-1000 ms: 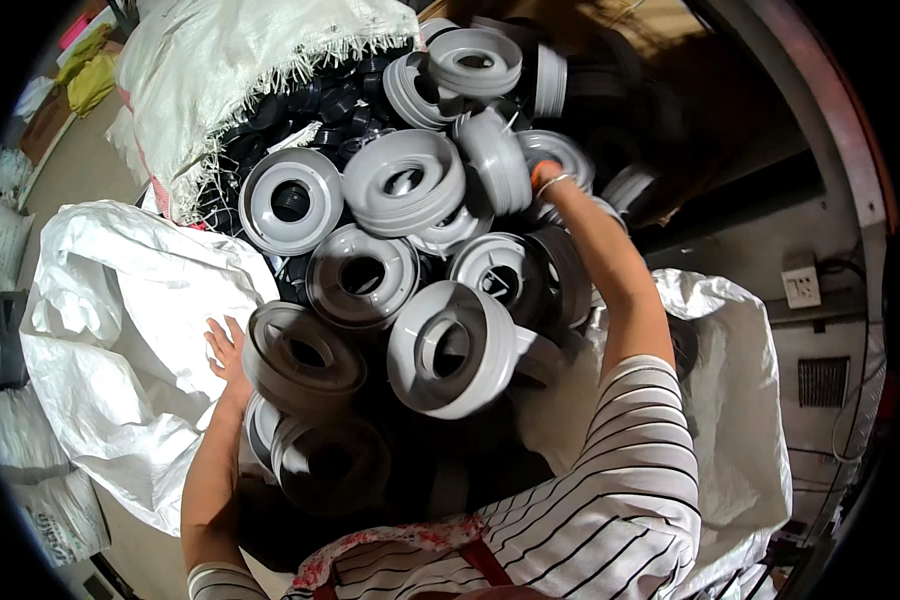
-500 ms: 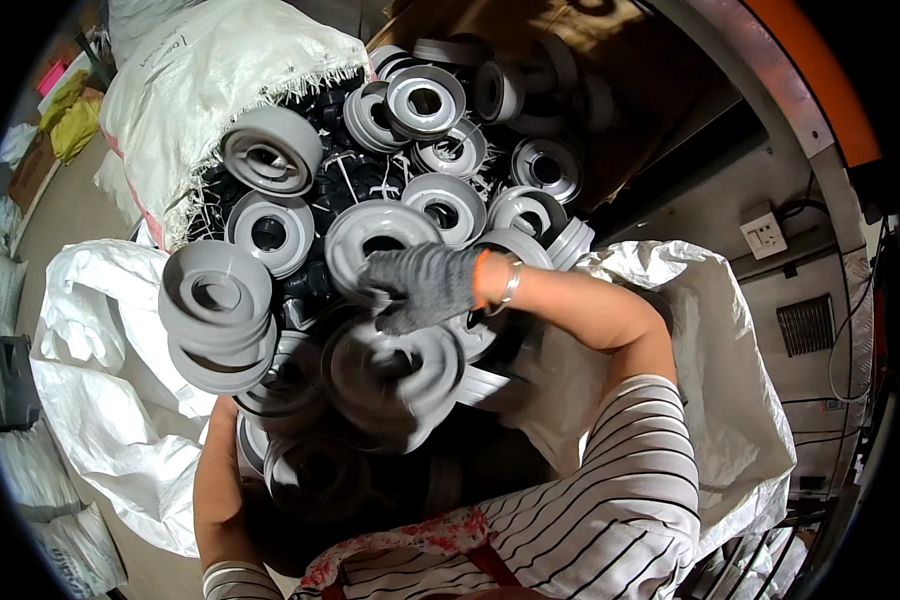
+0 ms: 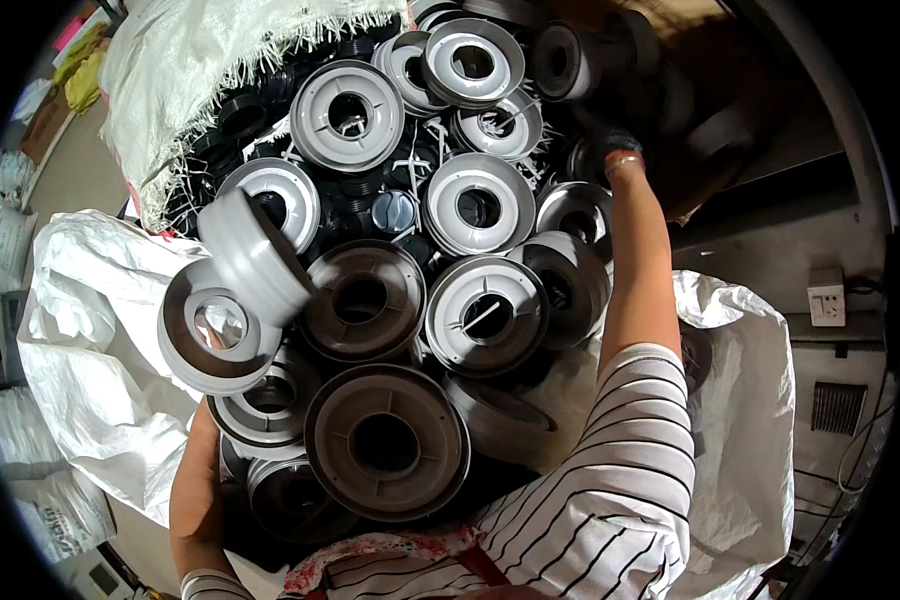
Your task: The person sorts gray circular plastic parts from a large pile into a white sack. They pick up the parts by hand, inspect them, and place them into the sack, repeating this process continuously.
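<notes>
My left hand is hidden behind a grey plastic ring (image 3: 175, 345) at the left; a sliver of skin shows through its hole, and my forearm runs up to it. The hand holds this ring up beside the white sack. A second grey ring (image 3: 255, 255) leans steeply on top of it. At the far right, my right hand (image 3: 615, 142), in a dark glove with an orange cuff, reaches into shadow among grey rings. Its fingers are lost in the dark. Nearest to it lies a grey ring (image 3: 575, 212). A large brownish-grey ring (image 3: 335, 440) lies close to my body.
Several more rings (image 3: 348, 158) heap up in the middle over black plastic parts (image 3: 355, 200). A frayed white woven sack (image 3: 200, 80) lies at the far left. Open white sacks stand left (image 3: 100, 340) and right (image 3: 745, 400). A wall socket (image 3: 827, 298) is at the right.
My right hand has moved from the middle of the heap to the far right. The upper ring at my left hand now tilts steeply. Rings in the middle and near my body have shifted.
</notes>
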Demonstrator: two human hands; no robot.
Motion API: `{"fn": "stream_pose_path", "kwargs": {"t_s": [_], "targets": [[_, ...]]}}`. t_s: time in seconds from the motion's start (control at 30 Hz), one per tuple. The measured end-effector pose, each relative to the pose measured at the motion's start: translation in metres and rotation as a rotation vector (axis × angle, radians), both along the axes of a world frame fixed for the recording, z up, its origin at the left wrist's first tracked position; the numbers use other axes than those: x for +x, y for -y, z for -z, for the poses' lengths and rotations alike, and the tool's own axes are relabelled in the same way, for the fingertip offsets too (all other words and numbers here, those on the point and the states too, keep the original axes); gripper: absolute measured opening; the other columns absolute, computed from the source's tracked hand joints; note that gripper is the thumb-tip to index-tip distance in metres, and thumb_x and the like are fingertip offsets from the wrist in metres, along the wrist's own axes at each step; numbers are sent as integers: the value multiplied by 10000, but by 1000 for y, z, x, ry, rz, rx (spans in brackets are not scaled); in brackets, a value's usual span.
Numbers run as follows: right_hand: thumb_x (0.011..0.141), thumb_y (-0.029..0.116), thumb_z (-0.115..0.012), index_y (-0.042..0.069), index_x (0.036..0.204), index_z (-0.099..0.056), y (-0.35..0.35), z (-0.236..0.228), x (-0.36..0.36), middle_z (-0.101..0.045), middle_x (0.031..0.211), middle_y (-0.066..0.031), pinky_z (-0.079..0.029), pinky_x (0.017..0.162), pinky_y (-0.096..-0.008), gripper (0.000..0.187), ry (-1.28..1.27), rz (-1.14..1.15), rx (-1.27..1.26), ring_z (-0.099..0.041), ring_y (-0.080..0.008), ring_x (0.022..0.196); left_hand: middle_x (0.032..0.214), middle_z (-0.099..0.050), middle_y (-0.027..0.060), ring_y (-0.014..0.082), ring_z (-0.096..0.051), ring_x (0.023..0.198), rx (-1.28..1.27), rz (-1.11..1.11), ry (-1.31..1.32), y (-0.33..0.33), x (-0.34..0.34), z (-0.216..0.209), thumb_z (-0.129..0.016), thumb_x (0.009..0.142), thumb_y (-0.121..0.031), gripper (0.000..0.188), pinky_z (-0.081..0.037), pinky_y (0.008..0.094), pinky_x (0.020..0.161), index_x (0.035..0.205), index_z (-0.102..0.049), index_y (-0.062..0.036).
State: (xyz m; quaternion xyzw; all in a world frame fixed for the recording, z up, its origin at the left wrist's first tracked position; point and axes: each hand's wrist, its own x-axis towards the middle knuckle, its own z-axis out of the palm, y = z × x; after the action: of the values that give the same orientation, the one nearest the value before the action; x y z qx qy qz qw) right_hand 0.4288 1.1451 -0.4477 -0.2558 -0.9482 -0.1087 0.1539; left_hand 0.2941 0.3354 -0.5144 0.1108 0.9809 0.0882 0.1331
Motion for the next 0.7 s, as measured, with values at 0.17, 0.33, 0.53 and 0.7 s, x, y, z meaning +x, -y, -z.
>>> {"fn": "stream_pose_path", "kwargs": {"t_s": [0.17, 0.33, 0.53, 0.7], "targets": [[837, 225, -454, 113, 1380, -368, 126, -89, -8, -482, 1309, -194, -366, 1016, -452, 561, 446, 135, -253, -479, -371, 1189, 1526, 89, 160, 383, 52, 1399, -19, -78, -1, 17, 6, 0, -549, 816, -478, 833, -89, 667, 1009, 1470, -110, -209], [733, 70, -528, 46, 1086, -493, 206, -94, 18, -631, 981, -185, -479, 798, -483, 356, 429, -555, -262, -596, -391, 921, 1527, 78, 159, 381, 40, 1400, 3, -87, -1, -3, -19, 12, -543, 824, -467, 809, -95, 670, 1005, 1468, -121, -219], [758, 92, -544, 26, 1128, -494, 282, -113, 21, -610, 863, -232, -460, 733, -476, 380, 270, -596, -533, -580, -414, 844, 1529, 65, 157, 380, 25, 1401, 13, -78, -5, -24, -37, 11, -535, 835, -454, 780, -103, 674, 1001, 1466, -135, -230], [734, 91, -646, 107, 1263, -505, 311, -190, 14, -589, 1100, -163, -477, 864, -390, 547, 458, -1001, -711, -554, -322, 1038, 1531, 55, 155, 379, 13, 1403, 26, -89, -15, -25, -39, 16, -528, 844, -443, 756, -110, 677, 998, 1465, -147, -240]]}}
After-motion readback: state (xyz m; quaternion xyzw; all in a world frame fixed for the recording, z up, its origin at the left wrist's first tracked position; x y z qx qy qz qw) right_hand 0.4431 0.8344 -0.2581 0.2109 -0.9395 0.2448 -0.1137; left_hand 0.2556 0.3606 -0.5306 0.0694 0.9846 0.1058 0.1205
